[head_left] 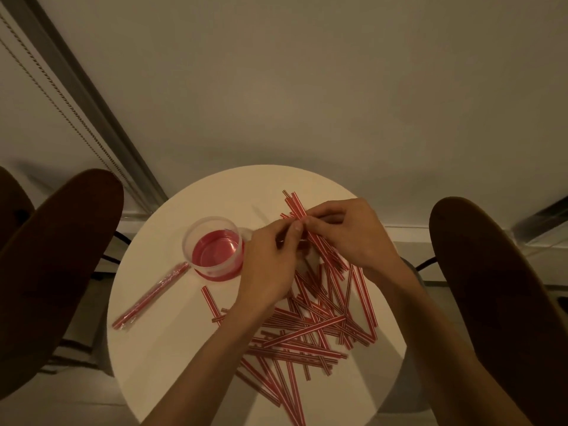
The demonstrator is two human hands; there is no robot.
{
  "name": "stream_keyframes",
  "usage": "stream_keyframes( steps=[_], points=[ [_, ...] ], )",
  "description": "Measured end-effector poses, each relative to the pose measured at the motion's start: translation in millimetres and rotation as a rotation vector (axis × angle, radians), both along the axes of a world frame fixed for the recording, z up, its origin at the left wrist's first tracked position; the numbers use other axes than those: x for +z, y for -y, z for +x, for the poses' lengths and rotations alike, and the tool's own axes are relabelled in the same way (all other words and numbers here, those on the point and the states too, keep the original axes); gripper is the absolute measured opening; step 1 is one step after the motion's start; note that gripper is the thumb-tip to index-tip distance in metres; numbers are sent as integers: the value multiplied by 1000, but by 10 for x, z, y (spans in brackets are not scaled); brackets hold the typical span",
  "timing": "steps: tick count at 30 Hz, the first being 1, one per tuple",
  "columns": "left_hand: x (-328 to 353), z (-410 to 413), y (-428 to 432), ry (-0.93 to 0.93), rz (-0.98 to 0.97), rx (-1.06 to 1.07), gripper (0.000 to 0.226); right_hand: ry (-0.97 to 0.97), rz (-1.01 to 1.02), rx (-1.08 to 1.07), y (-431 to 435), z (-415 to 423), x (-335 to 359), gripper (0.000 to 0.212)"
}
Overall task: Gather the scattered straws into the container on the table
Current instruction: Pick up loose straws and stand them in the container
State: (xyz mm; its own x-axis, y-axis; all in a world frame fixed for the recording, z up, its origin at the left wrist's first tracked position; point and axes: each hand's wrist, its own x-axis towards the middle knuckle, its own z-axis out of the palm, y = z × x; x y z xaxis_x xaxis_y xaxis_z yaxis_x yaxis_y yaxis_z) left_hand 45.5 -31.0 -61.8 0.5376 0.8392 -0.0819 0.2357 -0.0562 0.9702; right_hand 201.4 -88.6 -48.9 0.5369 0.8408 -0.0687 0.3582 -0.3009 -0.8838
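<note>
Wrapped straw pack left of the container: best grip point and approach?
Pinch the wrapped pack at mid-length, from above, across its narrow width. It lies flat and diagonal on the table with bare surface on both sides; its far end crowds the container.

Striped straws (310,327) scattered beside upright container (215,253)

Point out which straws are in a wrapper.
The bundle left of the container, in clear plastic. The rest are loose: the pile, and the bunch gripped by left hand and right hand.
</note>
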Motion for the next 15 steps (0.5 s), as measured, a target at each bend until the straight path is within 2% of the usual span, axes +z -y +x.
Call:
stream_keyframes(
  steps=[2, 4, 10, 15],
  points=[
    [65, 25, 19, 168, -192, 27, 31, -53, 38, -1, 29, -35, 70, 7],
    [119, 30, 16, 263, -297, 37, 30, -38, 75, -12, 47, -57, 144, 7],
    [279, 6, -42, 376, -356, 132, 21, 84, 124, -8, 33, -162, 362, 8],
    [429, -115, -92, 476, -427, 193, 24, 107, 107, 110, 12, -206, 551, 14]
  ],
)
